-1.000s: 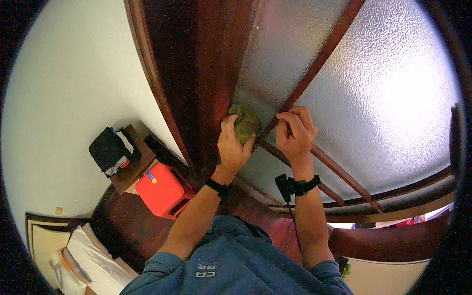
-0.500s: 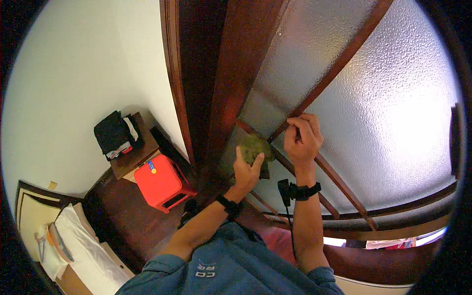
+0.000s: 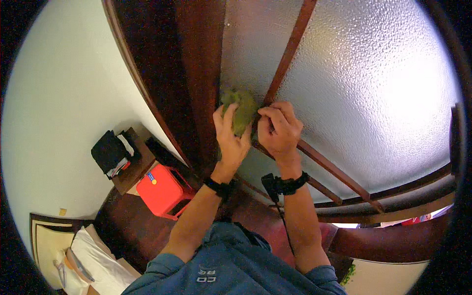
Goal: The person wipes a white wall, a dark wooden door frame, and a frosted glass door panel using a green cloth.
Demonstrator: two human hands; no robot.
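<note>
My left hand [image 3: 230, 142] presses a crumpled, fuzzy green cloth [image 3: 244, 112] to the textured glass [image 3: 364, 108], beside the dark wooden frame [image 3: 202, 64]. Its fingers are bent over the cloth, whose edges are blurred. Just to the right, my right hand [image 3: 282, 132] is closed, fingertips curled in at the narrow wooden bar [image 3: 291, 49] that crosses the glass. Whatever those fingers may hold is hidden. Both wrists wear black straps, and a small black device with a cord hangs from the right one.
On the floor at left stands a red plastic stool [image 3: 164, 191], next to a small wooden table [image 3: 142, 160] with dark folded clothes [image 3: 110, 152]. A bed with a white pillow [image 3: 101, 258] lies at lower left. More wooden bars [image 3: 339, 174] cross the glass at right.
The view has turned, so the window bars stand steeper. My left hand and the cloth have moved up the pane along the frame. My right hand, still closed, is now nearer the cloth.
</note>
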